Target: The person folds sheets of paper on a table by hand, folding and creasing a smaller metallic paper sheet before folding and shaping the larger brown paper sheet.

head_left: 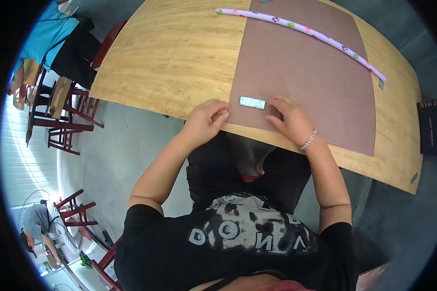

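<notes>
A small rectangular plate [252,102], pale and speckled with a darker rim, lies flat on a brownish-mauve sheet [306,68] near the table's front edge. To its left, my left hand [209,121] rests by the sheet's corner, fingers loosely curled and a gap between thumb and fingertips, with nothing seen between them. My right hand [292,119] is just right of the plate; its thumb and fingers are spread apart, open towards the plate without holding it. A bracelet circles the right wrist.
A long lilac patterned roll [301,29] stretches across the far part of the sheet on the wooden table [175,63]. Small grey pieces lie near the table's edges, one at the right corner [413,178]. A dark box [434,126] stands at right. Other people sit or work at left.
</notes>
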The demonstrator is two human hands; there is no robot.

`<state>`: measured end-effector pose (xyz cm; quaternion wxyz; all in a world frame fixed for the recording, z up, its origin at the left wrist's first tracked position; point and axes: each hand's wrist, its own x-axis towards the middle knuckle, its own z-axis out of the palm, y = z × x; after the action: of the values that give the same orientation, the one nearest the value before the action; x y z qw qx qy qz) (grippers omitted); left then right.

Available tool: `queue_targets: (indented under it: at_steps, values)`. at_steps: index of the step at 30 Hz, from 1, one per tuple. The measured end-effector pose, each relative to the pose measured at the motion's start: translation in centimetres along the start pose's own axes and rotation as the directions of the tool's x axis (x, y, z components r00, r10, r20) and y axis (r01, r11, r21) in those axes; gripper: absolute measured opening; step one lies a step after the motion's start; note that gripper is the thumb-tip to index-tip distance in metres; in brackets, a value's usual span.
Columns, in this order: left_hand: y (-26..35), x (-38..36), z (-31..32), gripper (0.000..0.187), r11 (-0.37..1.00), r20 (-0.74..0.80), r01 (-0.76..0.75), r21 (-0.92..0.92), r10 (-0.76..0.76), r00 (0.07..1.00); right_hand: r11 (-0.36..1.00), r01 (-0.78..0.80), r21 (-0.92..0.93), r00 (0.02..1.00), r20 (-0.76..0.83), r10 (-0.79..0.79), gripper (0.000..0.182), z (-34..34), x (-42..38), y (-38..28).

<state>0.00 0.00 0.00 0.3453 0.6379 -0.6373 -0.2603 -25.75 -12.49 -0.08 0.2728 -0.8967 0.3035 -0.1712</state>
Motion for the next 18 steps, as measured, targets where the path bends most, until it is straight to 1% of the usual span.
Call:
queue_targets:
  at_steps: [2,3,5,6,7,9,10,11,12,13,15,16,18]
  values:
    - [0.2,1.2,0.7,0.022,0.999,-0.067,-0.018,-0.033,0.016,0.998,0.992,0.026,-0.126,0.995,-0.091,-0.038,0.038,0.9,0.5,-0.8]
    - [-1.0,1.7,-1.1,0.022,1.0,-0.055,-0.024,-0.014,0.023,0.998,0.987,0.085,-0.134,0.979,-0.173,-0.107,0.032,2.9,2.1,-2.0]
    - [-1.4,3.5,-0.4,0.022,0.997,-0.133,-0.034,-0.063,0.025,0.991,0.985,0.083,-0.153,0.983,-0.15,-0.107,0.027,3.4,3.1,-1.2]
    - [-1.7,4.3,-0.2,0.023,0.998,-0.138,-0.063,0.007,0.063,0.988,0.988,0.054,-0.143,0.991,-0.116,-0.071,0.025,2.8,3.2,-1.4]
    - [-2.1,5.1,0.1,0.023,0.996,-0.138,-0.089,-0.013,0.086,0.987,0.984,0.04,-0.172,0.99,-0.123,-0.062,0.025,2.0,3.3,-1.4]
    - [-2.9,6.2,-0.2,0.025,0.992,-0.166,-0.115,0.056,0.123,0.978,0.971,-0.088,-0.223,0.996,-0.03,0.083,0.029,1.2,3.5,-1.5]
    - [-3.4,6.6,-0.5,0.028,0.995,-0.139,-0.076,0.066,0.085,0.987,0.968,-0.1,-0.232,0.995,-0.043,0.093,0.029,0.8,3.5,-1.1]
    - [-3.8,7.0,-0.8,0.028,0.994,-0.133,-0.091,0.064,0.099,0.986,0.968,-0.123,-0.218,0.992,-0.02,0.122,0.03,0.4,3.4,-0.5]
    - [-4.1,7.5,-1.2,0.029,0.985,-0.139,-0.108,0.131,0.127,0.982,0.968,-0.142,-0.207,0.989,0.003,0.145,0.031,-0.2,3.4,0.2]
    - [-4.4,8.2,-1.5,0.031,0.972,-0.149,-0.124,0.199,0.155,0.977,0.966,-0.142,-0.217,0.99,-0.011,0.143,0.031,-0.8,3.3,1.1]
    - [-5.5,10.0,-1.8,0.032,0.972,-0.161,-0.139,0.187,0.17,0.972,0.993,-0.11,-0.044,0.991,-0.078,0.106,0.042,-2.2,3.2,3.2]
    - [-5.6,10.6,-1.8,0.033,0.976,-0.17,-0.134,0.17,0.163,0.972,0.993,-0.105,-0.051,0.992,-0.082,0.1,0.042,-2.8,3.1,4.2]
    - [-5.5,11.9,-1.9,0.034,0.969,-0.162,-0.149,0.196,0.182,0.97,0.972,-0.096,-0.215,0.976,-0.214,0.049,0.061,-3.5,3.2,5.3]
